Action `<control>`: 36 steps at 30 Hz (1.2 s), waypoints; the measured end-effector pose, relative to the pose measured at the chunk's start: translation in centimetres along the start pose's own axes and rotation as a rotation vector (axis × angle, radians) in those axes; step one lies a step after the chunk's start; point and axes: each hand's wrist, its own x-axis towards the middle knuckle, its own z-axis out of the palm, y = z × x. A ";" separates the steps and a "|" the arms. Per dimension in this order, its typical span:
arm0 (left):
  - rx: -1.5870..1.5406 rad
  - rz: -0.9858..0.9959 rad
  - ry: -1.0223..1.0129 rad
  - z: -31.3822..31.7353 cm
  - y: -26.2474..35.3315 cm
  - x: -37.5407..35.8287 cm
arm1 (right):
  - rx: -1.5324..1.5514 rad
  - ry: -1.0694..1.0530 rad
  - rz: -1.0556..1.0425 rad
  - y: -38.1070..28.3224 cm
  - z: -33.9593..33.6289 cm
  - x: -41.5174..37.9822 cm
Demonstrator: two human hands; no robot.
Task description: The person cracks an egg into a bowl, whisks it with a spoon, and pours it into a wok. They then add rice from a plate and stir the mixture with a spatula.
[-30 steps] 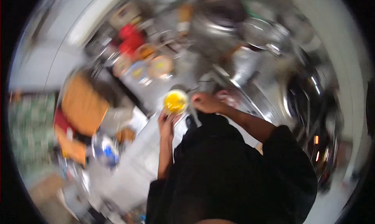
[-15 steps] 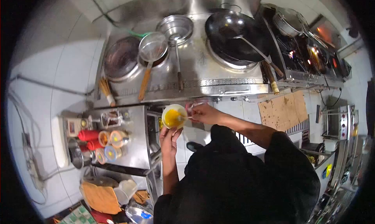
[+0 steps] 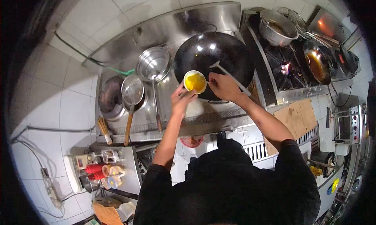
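My left hand (image 3: 182, 100) grips a small white bowl (image 3: 202, 90) from below left. Yellow liquid that looks like beaten egg (image 3: 195, 82) lies in the bowl, which is over the near left edge of a large black wok (image 3: 231, 50). Close by on the right, my right hand (image 3: 224, 86) is closed around a thin utensil, mostly hidden by the fingers, that points toward the bowl. Across the wok's right part lies a long-handled metal wok spatula (image 3: 232, 73), its handle just beyond my right hand.
Left on the steel range are a mesh strainer (image 3: 132, 89), a metal colander (image 3: 153, 63) and a bamboo brush (image 3: 104, 129). At right, a burner flame (image 3: 286, 68) burns near a pot (image 3: 279, 29) and a pan with brown liquid (image 3: 318, 66). Red bottles (image 3: 95, 168) stand lower left.
Both hands have moved forward and up from in front of the range, carrying the bowl over the wok. The view has shifted, with the range now nearer.
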 end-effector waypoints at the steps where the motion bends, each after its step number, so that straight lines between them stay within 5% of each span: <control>1: 0.145 0.051 0.008 1.0 -0.5 2.1 | -0.098 0.027 0.012 1.0 -0.7 0.8; 3: 0.301 0.108 0.008 2.8 -0.6 5.6 | -0.282 0.127 -0.002 2.7 -1.6 1.8; 5: 1.031 0.484 0.038 4.5 -0.1 8.1 | -0.337 0.130 0.020 4.1 -2.6 2.5; 10: 1.261 0.481 -0.064 8.8 3.7 8.6 | -0.478 0.182 -0.011 6.1 -4.5 2.3; 12: 1.359 0.640 -0.087 9.6 4.8 8.5 | -0.479 0.263 -0.120 5.7 -5.8 1.9; 19: 1.421 0.903 -0.082 10.7 9.0 6.2 | -0.403 0.294 -0.184 4.2 -7.7 2.3; 31: 1.500 0.521 -0.134 8.5 3.4 7.4 | -0.347 0.234 -0.055 6.5 -3.3 1.2; 32: 1.332 0.812 -0.125 7.4 1.4 9.0 | -0.319 0.176 -0.074 8.0 -2.9 1.3; 34: 1.134 0.956 -0.076 6.8 -0.6 11.1 | -0.382 0.060 0.063 8.9 -2.1 0.7; 36: 0.916 0.642 0.093 7.4 -0.1 9.7 | -0.146 0.065 -0.017 11.9 -1.2 0.1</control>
